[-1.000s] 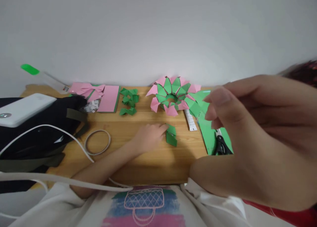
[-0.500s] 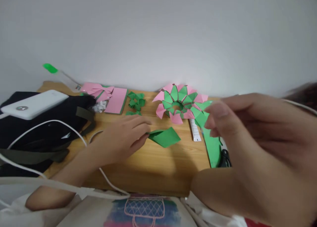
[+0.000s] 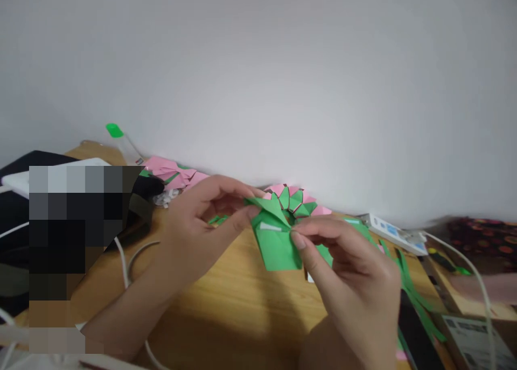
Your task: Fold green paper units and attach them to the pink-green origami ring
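A folded piece of green paper (image 3: 280, 250) hangs above the table between my two hands. My left hand (image 3: 202, 227) pinches its upper left corner between thumb and fingers. With thumb and forefinger together, my right hand (image 3: 349, 273) grips its right edge near a fold. A pale strip shows inside the fold, under a raised green flap. Behind the paper stands a ring of folded pink and green paper pieces (image 3: 297, 197), partly hidden by the paper and my right hand.
A pink paper bow (image 3: 173, 170) and a green-capped clear bottle (image 3: 125, 146) are at the back left. At the right are a white power strip (image 3: 393, 232), green paper strips (image 3: 412, 284) and a dark phone-like slab (image 3: 418, 332). White cables (image 3: 480, 284) run along both sides.
My right hand has come down and left to the green paper and now grips it. The paper is raised and turned upright. The view has shifted, showing more on the right.
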`<state>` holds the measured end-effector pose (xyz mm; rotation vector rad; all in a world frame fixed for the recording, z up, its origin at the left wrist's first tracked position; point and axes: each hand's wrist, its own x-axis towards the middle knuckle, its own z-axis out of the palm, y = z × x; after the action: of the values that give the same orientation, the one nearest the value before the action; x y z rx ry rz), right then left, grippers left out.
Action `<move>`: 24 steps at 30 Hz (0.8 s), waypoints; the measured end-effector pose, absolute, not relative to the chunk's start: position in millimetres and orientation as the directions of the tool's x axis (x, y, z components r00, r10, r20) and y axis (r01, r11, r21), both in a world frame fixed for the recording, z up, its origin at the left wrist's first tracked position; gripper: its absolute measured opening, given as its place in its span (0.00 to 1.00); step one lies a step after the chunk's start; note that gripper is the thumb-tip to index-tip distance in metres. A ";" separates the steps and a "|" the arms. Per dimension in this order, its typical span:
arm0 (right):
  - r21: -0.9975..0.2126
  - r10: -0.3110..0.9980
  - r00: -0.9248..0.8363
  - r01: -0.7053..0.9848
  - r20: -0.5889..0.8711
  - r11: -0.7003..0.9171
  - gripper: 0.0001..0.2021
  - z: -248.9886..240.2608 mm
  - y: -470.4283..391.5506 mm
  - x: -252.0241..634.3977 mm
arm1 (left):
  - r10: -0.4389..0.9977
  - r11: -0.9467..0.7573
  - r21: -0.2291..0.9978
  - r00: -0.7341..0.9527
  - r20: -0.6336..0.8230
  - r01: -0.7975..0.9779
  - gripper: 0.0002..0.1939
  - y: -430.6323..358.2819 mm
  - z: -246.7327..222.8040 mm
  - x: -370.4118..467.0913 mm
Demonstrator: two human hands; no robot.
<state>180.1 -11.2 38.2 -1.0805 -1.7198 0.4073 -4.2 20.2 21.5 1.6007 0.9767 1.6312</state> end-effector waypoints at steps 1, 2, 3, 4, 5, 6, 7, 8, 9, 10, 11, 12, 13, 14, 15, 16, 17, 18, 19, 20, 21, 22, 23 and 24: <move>-0.692 0.806 -0.081 0.468 0.586 0.550 0.09 36.9 -11.0 179.6 | 0.887 -0.462 0.886 -0.033 0.461 -0.037 0.08 22.0 21.3 -3.1; -0.682 0.798 -0.088 0.470 0.596 0.560 0.10 35.8 -10.7 178.8 | 0.906 -0.422 0.901 -0.018 0.422 -0.097 0.07 23.4 21.2 -2.4; -0.672 0.792 -0.097 0.473 0.603 0.569 0.11 34.8 -10.3 177.9 | 0.916 -0.398 0.907 -0.015 0.400 -0.137 0.07 24.5 21.3 -2.0; -0.662 0.787 -0.109 0.479 0.607 0.577 0.12 34.1 -9.7 176.9 | 0.922 -0.386 0.909 -0.019 0.388 -0.161 0.07 25.2 21.5 -1.8; -0.648 0.782 -0.122 0.490 0.611 0.583 0.13 33.6 -9.2 175.9 | 0.923 -0.381 0.907 -0.025 0.383 -0.178 0.07 25.5 21.8 -2.0; -0.632 0.777 -0.136 0.504 0.615 0.589 0.14 33.4 -8.6 174.9 | 0.924 -0.380 0.906 -0.025 0.382 -0.189 0.07 25.5 22.2 -2.3; -0.615 0.772 -0.155 0.517 0.617 0.595 0.14 33.5 -8.1 174.0 | 0.924 -0.379 0.904 -0.023 0.382 -0.197 0.07 25.3 22.5 -2.8; -0.598 0.766 -0.173 0.529 0.619 0.603 0.14 33.9 -7.7 173.2 | 0.925 -0.375 0.905 -0.019 0.379 -0.202 0.07 25.1 22.8 -3.4; -0.578 0.759 -0.192 0.542 0.621 0.610 0.13 34.6 -7.4 172.5 | 0.928 -0.368 0.907 -0.015 0.373 -0.207 0.06 25.0 23.3 -4.0; -0.553 0.749 -0.211 0.556 0.628 0.620 0.13 35.5 -7.3 172.0 | 0.933 -0.352 0.911 -0.006 0.359 -0.213 0.07 25.0 23.8 -4.7; -0.527 0.738 -0.229 0.570 0.634 0.630 0.13 36.5 -7.3 171.7 | 0.940 -0.331 0.918 0.007 0.340 -0.218 0.07 25.2 24.4 -5.3; -0.502 0.730 -0.248 0.585 0.637 0.637 0.13 37.5 -7.3 171.4 | 0.948 -0.304 0.926 0.027 0.317 -0.222 0.08 25.7 25.1 -5.9; -0.476 0.722 -0.265 0.601 0.639 0.642 0.12 38.5 -7.5 171.2 | 0.953 -0.280 0.932 0.048 0.298 -0.229 0.09 26.3 25.9 -6.3; -0.455 0.719 -0.279 0.617 0.636 0.642 0.12 39.4 -7.6 171.0 | 0.957 -0.260 0.936 0.069 0.283 -0.236 0.09 27.1 26.7 -6.7; -0.439 0.718 -0.291 0.630 0.632 0.641 0.12 40.1 -7.7 170.8 | 0.959 -0.246 0.940 0.084 0.272 -0.238 0.09 27.9 27.4 -6.9; -0.429 0.719 -0.298 0.639 0.628 0.639 0.11 40.7 -7.7 170.6 | 0.961 -0.233 0.944 0.097 0.260 -0.232 0.08 28.7 27.9 -7.1; -0.421 0.722 -0.302 0.648 0.623 0.635 0.11 40.9 -7.7 170.3 | 0.963 -0.219 0.950 0.108 0.248 -0.222 0.08 29.4 28.1 -7.3; -0.414 0.721 -0.306 0.652 0.622 0.635 0.11 40.9 -7.5 170.0 | 0.966 -0.203 0.957 0.119 0.231 -0.209 0.08 30.0 28.2 -7.5; -0.410 0.719 -0.310 0.654 0.622 0.636 0.11 40.7 -7.2 169.7 | 0.969 -0.184 0.964 0.129 0.210 -0.192 0.09 30.3 28.1 -7.8; -0.407 0.719 -0.316 0.654 0.619 0.638 0.11 40.4 -6.9 169.3 | 0.972 -0.165 0.970 0.138 0.190 -0.176 0.09 30.5 27.8 -8.3; -0.406 0.718 -0.320 0.652 0.618 0.640 0.12 39.9 -6.6 169.0 | 0.973 -0.149 0.975 0.150 0.175 -0.166 0.10 30.5 27.6 -8.8; -0.407 0.719 -0.325 0.650 0.614 0.642 0.12 39.3 -6.4 168.7 | 0.974 -0.135 0.978 0.162 0.161 -0.158 0.11 30.5 27.3 -9.3; -0.410 0.720 -0.328 0.647 0.611 0.643 0.12 38.8 -6.4 168.6 | 0.974 -0.125 0.980 0.170 0.151 -0.153 0.12 30.3 27.2 -9.9; -0.415 0.723 -0.328 0.645 0.608 0.642 0.13 38.4 -6.4 168.4 | 0.974 -0.116 0.982 0.178 0.141 -0.146 0.13 30.2 27.2 -10.4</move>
<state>168.4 -6.4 38.4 -1.0641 -2.0592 0.1241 -10.4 30.2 27.2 1.2841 0.9074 1.2214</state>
